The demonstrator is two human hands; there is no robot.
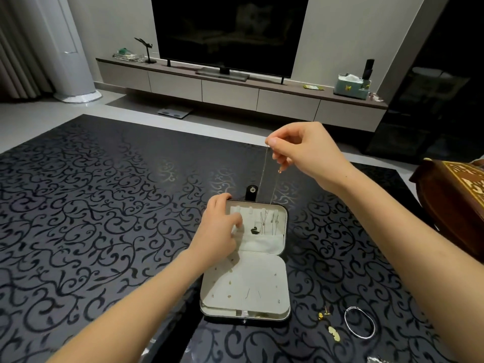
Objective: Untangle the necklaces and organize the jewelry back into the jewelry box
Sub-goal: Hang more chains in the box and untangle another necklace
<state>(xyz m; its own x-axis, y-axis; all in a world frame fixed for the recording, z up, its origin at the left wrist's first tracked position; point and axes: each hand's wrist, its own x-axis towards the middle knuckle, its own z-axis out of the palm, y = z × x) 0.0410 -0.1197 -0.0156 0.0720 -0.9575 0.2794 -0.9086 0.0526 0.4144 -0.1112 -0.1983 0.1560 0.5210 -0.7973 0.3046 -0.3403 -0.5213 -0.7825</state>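
The right hand (301, 150) is hovering raised, forearm stretching forward, thumb and forefinger pinching a thin gold chain necklace (263, 174). The left hand (218, 226) is lying lower, fingers curled, on the far-left corner of the white-lined black jewelry box (285, 224); whether it is gripping anything is unclear.

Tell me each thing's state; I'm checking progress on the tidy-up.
jewelry box: open, flat on the table
necklace: dangling, pinched by the right hand
left hand: gripping the box lid's corner
bangle: loose on the table
gold pieces: loose on the table
TV: off
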